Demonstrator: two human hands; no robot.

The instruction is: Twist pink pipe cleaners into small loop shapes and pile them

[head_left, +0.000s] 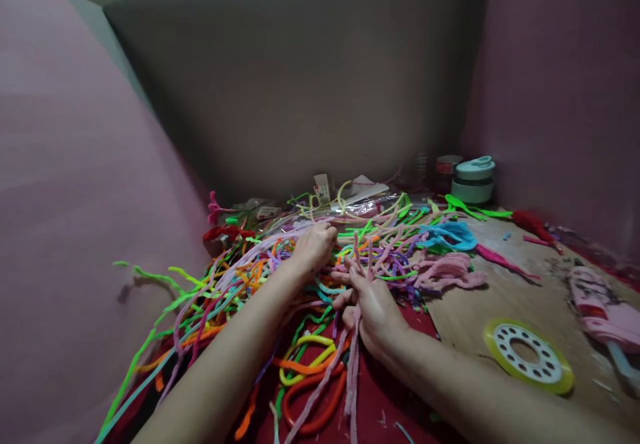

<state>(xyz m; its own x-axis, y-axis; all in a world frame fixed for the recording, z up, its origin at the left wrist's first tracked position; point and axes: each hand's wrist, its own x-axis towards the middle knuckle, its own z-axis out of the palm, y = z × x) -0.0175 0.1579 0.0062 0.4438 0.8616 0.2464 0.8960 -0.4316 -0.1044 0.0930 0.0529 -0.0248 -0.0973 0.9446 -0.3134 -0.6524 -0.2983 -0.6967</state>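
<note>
A big tangled heap of fuzzy pipe cleaners (240,291) in many colours spreads in front of me. My right hand (377,311) is closed around several pink pipe cleaners (353,377); their lower ends hang towards me and their upper ends stick up past the fingers. Over the heap, my left hand (315,247) has its fingers curled in, with lavender pipe cleaners (273,234) running close beside it. What those fingers grip, if anything, is hidden. A folded pink bundle (447,271) of pipe cleaners lies right of my right hand.
On the cardboard (460,324) at right lie a yellow tape roll (529,356) and a pink glue gun (605,311). A mint lidded container (473,181) stands at the back right. Orange-handled scissors (315,424) rest on red cloth (385,391). Walls rise left, right and behind.
</note>
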